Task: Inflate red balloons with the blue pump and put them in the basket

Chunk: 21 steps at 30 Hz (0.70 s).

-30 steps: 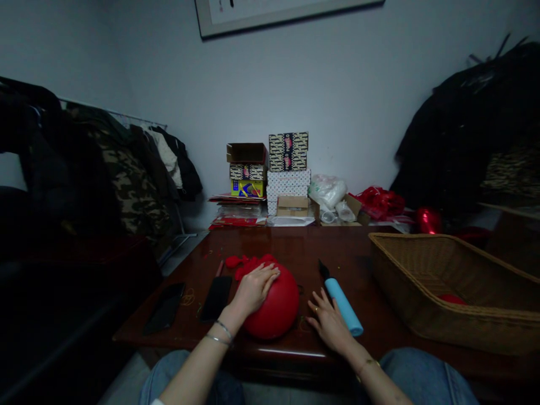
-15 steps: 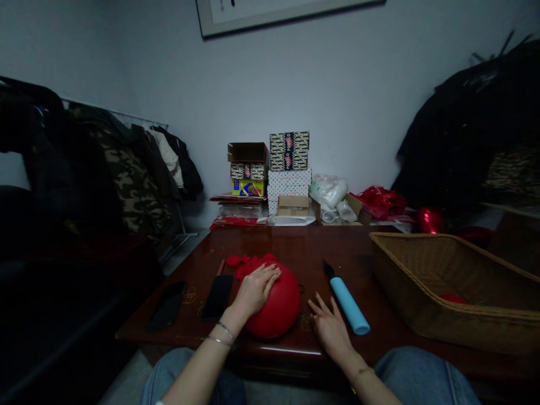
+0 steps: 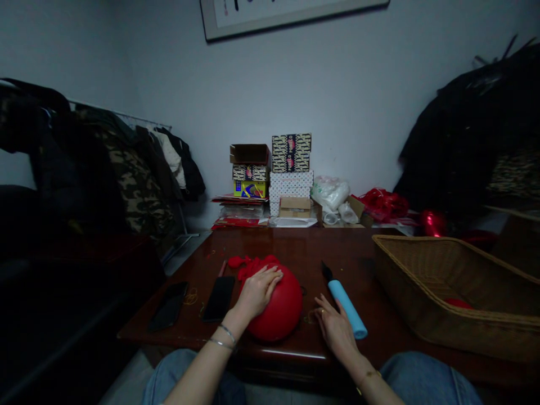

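Note:
My left hand (image 3: pixel 260 287) lies over the upper left of a round, inflated red balloon (image 3: pixel 282 315), its fingers close together and curved along the surface, holding it against the table. Just right of the balloon, my right hand (image 3: pixel 335 326) is low over the tabletop with its fingers partly bent and apart. Its fingertips are at thin yellowish rubber bands (image 3: pixel 310 318); whether they touch one is unclear. Beside that hand lies a light blue balloon pump (image 3: pixel 347 309) with a black nozzle. Several limp red balloons (image 3: pixel 248 264) are bunched behind the inflated one.
Two dark phones (image 3: pixel 169 306) lie on the left of the brown table (image 3: pixel 295 244), with more rubber bands (image 3: pixel 190 296) between them. A wicker basket (image 3: pixel 405 298) stands at right, a red item (image 3: pixel 459 304) inside. Stacked boxes (image 3: pixel 291 185) are at the back.
My right hand's fingers have drawn in from a wider spread and bent toward the rubber bands. My left hand stays on the red balloon. The view has shifted slightly.

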Available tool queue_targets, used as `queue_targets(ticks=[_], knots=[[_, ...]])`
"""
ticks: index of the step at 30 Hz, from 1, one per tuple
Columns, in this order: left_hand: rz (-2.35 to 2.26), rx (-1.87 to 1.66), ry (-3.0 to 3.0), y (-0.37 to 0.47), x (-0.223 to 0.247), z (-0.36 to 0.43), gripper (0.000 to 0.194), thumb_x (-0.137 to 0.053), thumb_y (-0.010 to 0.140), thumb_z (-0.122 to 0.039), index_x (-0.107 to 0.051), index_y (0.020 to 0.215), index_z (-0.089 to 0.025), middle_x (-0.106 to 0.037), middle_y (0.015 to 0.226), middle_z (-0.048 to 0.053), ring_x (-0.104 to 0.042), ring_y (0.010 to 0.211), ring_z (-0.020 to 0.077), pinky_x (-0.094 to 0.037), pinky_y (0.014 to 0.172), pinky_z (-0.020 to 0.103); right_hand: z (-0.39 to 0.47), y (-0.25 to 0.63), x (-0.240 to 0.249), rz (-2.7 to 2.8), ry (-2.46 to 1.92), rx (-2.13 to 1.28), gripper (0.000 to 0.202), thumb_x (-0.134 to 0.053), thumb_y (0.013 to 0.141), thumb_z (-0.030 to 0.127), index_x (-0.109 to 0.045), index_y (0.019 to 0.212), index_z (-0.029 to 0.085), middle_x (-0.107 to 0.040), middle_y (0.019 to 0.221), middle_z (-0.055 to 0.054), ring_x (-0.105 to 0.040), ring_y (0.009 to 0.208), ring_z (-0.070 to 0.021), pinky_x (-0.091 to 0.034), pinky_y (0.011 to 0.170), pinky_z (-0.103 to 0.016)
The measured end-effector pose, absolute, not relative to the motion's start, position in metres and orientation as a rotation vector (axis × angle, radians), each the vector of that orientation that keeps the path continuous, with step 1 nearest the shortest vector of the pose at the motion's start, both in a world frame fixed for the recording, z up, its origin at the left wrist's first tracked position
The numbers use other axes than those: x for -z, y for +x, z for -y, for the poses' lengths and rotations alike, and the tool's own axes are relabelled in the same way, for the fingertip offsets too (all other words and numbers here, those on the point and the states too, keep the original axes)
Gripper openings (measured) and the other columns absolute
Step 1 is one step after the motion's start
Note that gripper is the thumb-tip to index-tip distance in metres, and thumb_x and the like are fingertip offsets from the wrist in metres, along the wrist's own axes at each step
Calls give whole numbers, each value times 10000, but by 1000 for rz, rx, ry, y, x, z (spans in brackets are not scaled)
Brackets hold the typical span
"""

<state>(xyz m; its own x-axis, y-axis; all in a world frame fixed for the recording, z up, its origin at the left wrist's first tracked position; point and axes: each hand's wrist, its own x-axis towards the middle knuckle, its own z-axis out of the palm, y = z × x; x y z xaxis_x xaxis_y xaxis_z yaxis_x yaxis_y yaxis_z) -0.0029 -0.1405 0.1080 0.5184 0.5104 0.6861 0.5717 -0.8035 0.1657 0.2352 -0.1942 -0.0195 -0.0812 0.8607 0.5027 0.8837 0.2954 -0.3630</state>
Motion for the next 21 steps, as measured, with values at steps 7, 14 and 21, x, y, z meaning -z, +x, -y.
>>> queue_targets(ticks=[7, 14, 21], knots=[[908, 1157, -2672, 1, -108, 140, 242, -468, 898, -186, -662, 1040, -206, -690, 1071, 32, -622, 1040, 182, -477, 967, 388, 185, 226, -36, 1744, -1509, 58, 281, -376, 881, 284, -646, 916, 212, -639, 1154, -111, -555, 1127, -250, -213, 1044, -553], [899, 1156, -2653, 1, -108, 141, 278, -460, 901, -198, -629, 1121, -208, -676, 1105, 52, -628, 1029, 179, -477, 966, 381, 181, 188, -93, 1736, -1377, -67, 247, -399, 894, 317, -635, 945, 270, -642, 1154, -39, -555, 1112, -202, -103, 1064, -554], [857, 1138, -2640, 0, -108, 142, 366, -444, 910, -204, -523, 1267, -222, -640, 1173, 71, -620, 1045, 178, -475, 963, 376, 183, 174, -98, 1733, -1296, -193, 220, -428, 879, 316, -639, 928, 279, -627, 1177, -33, -537, 1127, -208, -61, 1061, -573]])
